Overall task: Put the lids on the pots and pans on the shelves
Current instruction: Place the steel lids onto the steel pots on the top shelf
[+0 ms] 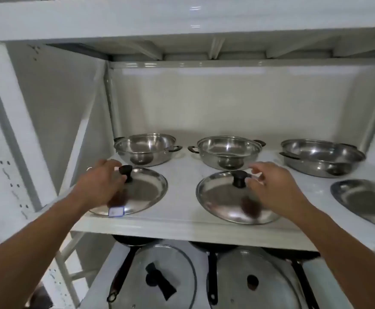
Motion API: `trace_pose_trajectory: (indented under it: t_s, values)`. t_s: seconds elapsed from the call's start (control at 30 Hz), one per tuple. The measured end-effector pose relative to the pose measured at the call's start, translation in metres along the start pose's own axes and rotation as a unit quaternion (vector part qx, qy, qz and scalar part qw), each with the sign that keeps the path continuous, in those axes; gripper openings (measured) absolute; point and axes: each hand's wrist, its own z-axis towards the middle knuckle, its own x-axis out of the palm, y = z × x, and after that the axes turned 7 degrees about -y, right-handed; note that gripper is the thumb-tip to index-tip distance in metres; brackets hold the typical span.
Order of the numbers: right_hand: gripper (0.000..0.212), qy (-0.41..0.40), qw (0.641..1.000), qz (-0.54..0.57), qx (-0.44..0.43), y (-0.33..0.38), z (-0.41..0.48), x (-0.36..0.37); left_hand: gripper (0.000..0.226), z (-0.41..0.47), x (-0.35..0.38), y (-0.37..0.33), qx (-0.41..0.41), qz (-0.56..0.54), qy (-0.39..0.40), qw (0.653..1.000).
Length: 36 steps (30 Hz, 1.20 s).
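Three steel pots stand uncovered at the back of the white shelf (182, 221): a left pot (145, 149), a middle pot (227, 151) and a right pot (321, 157). A steel lid with a black knob lies in front of each. My left hand (98, 182) hovers over the left lid (146, 190), fingers spread beside its knob, holding nothing. Just right of the middle lid's (222, 197) knob is my right hand (275, 186), fingers apart and empty. The right lid (364, 199) is cut off by the frame edge.
On the shelf below, two glass lids (175, 273) (269, 286) sit over black long-handled pans (212, 273). A white upright post (10, 130) stands at the left. Another shelf board (182, 16) runs overhead.
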Motion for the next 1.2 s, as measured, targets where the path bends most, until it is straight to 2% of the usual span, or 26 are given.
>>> trace_pose_trajectory:
  t_s: [0.07,0.13,0.3,0.47,0.57,0.67,0.77,0.9,1.2]
  values:
    - [0.046,0.041,0.997,-0.063,0.017,-0.004,0.019,0.016,0.048,0.016,0.012,0.005,-0.014,0.06,0.029,0.998]
    - [0.043,0.091,0.991,-0.095,0.01,-0.01,0.031,0.03,0.048,0.027,0.024,0.015,0.012,0.102,0.048,0.994]
    - [0.029,0.081,0.991,-0.104,-0.022,-0.013,0.035,0.042,0.037,0.047,0.036,0.031,0.075,0.118,0.039,0.989]
    - [0.03,0.109,0.989,-0.092,-0.029,0.006,0.032,0.012,0.028,0.048,0.014,0.036,0.148,0.098,0.052,0.983]
    - [0.032,0.084,0.995,-0.038,-0.024,0.022,0.052,-0.03,0.017,0.063,-0.026,0.033,0.182,0.062,0.02,0.981]
    - [0.033,-0.018,0.999,-0.022,-0.038,0.034,0.098,-0.053,0.026,0.113,-0.056,0.019,0.214,0.035,-0.032,0.976]
    - [0.034,-0.066,0.995,-0.072,-0.03,0.035,0.159,-0.035,0.041,0.182,-0.047,0.0,0.179,0.06,-0.071,0.98]
    - [0.043,-0.011,0.991,-0.126,0.053,0.016,0.218,0.018,0.04,0.246,0.006,-0.005,0.122,0.086,-0.028,0.988]
    - [0.045,0.006,0.986,-0.11,0.126,-0.009,0.249,0.085,0.038,0.294,0.073,0.014,0.131,0.11,-0.008,0.985]
